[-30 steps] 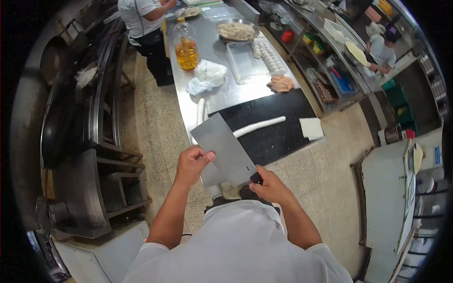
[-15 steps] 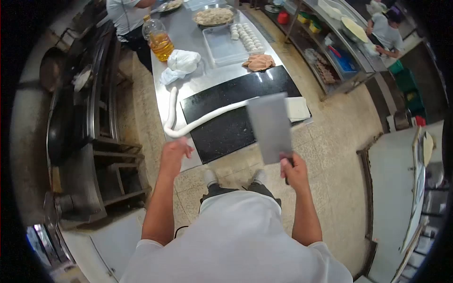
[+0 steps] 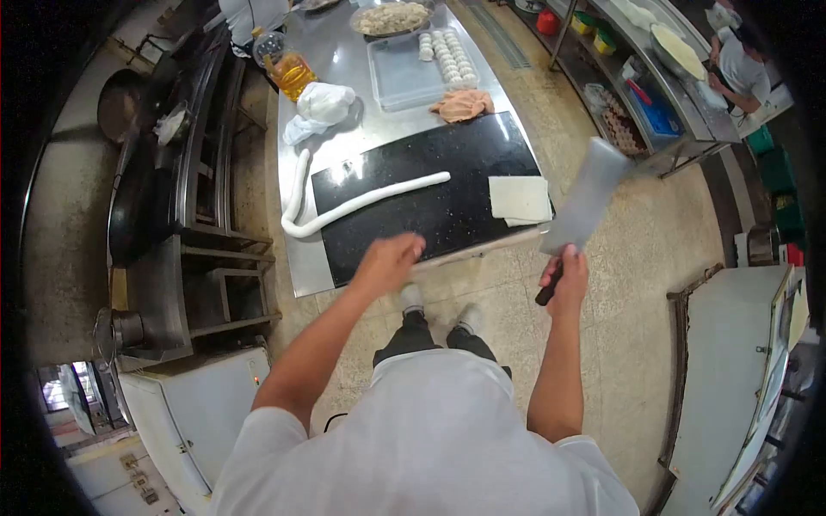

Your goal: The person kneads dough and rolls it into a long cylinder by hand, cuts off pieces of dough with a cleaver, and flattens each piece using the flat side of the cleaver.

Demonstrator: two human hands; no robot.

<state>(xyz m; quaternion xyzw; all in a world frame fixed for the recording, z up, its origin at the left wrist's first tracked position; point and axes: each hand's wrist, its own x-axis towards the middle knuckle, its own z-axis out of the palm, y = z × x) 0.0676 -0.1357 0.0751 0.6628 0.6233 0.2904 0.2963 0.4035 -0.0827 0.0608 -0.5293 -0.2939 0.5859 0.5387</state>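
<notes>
A kitchen with a tiled floor (image 3: 619, 370) fills the frame, dark cooking ranges (image 3: 202, 146) down the left, a pale cabinet (image 3: 731, 353) at the lower right, shelving (image 3: 641, 112) and another person (image 3: 742, 69) at the upper right; the shiny steel table (image 3: 305, 267) runs from the centre to the top; a speckled black board (image 3: 430, 211) covers much of its near end; beyond sits a clear tray (image 3: 400, 73), with a jug of yellow liquid (image 3: 292, 76) and a white bag (image 3: 325, 105) toward the upper left; the long white roll (image 3: 370, 201), dough by its look, lies on the board left of centre, its bent end on bare steel; it seems one length, no cuts visible, so I judge it not yet portioned; the cleaver (image 3: 588, 189), right of centre, is held up apart from it; the right hand (image 3: 568, 275) has its fingers clamped around the black handle; the left hand (image 3: 391, 258) overlaps the board's near edge, its fingers curled and blurred, so I cannot tell whether they meet; smallest, white pieces (image 3: 452, 60) in neat rows in the tray look already shaped.
</notes>
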